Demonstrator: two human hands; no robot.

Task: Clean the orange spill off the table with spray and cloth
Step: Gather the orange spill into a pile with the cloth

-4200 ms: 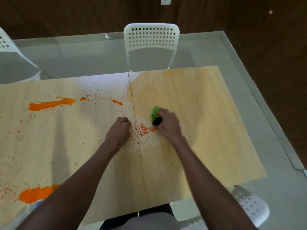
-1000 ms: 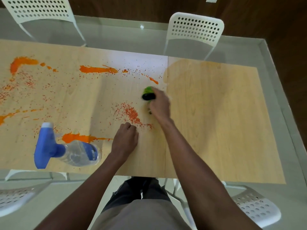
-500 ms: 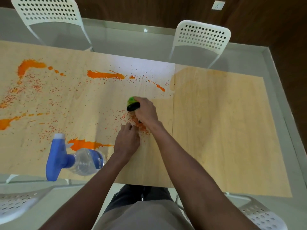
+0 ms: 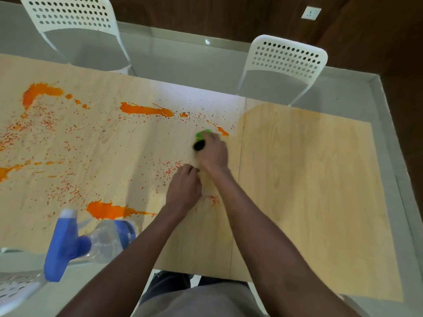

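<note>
My right hand (image 4: 212,152) presses a green and black cloth (image 4: 201,139) onto the wooden table top (image 4: 309,179), just left of the seam between its two boards. My left hand (image 4: 184,188) rests as a fist on the wood right behind it, holding nothing. Orange spill covers the left board: a streak (image 4: 146,110) at the back, a blotch (image 4: 109,210) near the front edge, another (image 4: 39,93) at the far left, and fine specks (image 4: 170,169) by my hands. A spray bottle (image 4: 89,241) with a blue trigger head lies on its side at the front left.
Two white perforated chairs (image 4: 283,65) (image 4: 75,30) stand at the far side of the glass table (image 4: 183,58). Another chair (image 4: 16,291) shows at the lower left. The right board looks damp and free of orange.
My right hand has slid the cloth away from me, from the speck patch near my left fist toward the back. My left hand stays put. The view has shifted slightly.
</note>
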